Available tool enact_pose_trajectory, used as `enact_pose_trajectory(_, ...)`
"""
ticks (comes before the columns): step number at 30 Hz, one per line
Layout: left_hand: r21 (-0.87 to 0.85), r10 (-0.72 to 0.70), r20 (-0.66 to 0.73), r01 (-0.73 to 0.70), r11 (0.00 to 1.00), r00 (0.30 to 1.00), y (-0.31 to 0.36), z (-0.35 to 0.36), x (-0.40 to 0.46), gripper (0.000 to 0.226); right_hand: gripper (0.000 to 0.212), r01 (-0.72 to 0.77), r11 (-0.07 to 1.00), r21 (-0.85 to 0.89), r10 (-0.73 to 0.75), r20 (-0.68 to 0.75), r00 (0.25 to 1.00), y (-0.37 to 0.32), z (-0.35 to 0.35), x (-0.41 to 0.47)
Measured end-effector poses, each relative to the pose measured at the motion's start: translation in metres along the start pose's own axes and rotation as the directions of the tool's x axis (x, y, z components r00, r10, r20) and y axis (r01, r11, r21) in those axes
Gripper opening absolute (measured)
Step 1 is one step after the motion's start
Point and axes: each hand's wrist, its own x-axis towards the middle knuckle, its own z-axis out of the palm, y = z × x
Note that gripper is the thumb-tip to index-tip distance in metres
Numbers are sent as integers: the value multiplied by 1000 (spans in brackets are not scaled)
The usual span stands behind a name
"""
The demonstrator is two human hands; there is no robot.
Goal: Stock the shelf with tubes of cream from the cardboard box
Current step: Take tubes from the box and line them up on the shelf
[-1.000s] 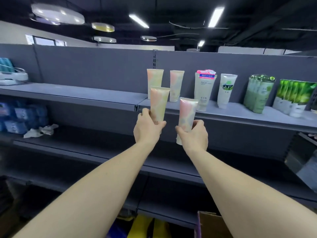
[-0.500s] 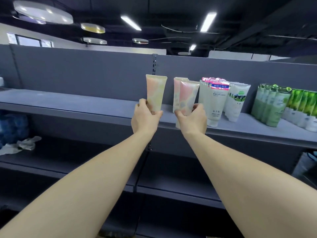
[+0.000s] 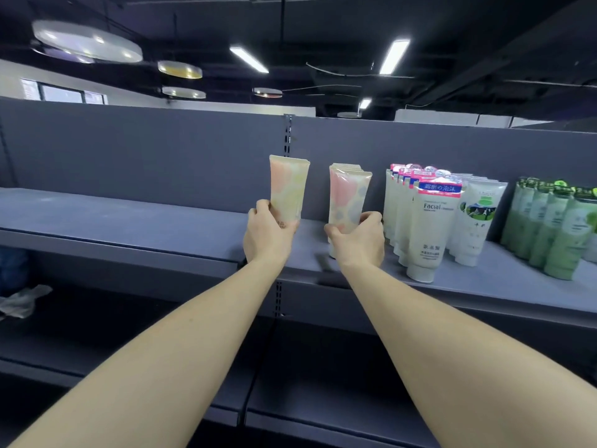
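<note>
two hands [image 3: 310,239], each round a tube [image 3: 288,189]

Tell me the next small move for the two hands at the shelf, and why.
Probably lower both tubes and let go. The right hand holds its pastel tube upright at the front of the matching row, base near the shelf. The left hand holds another tube upright, starting a row alongside.
</note>
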Motion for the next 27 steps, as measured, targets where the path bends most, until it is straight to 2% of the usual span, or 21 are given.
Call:
enact_pose_trajectory(15, 30, -4, 38, 3, 1000, 999, -16, 20, 36, 47, 62, -31, 992, -121, 28, -23, 999, -4, 25, 19)
enact_pose_trajectory(27, 91, 6, 44, -10, 996, 999, -22, 26, 35, 44, 61, -16, 991, -136, 10, -42, 999, -5, 26, 14)
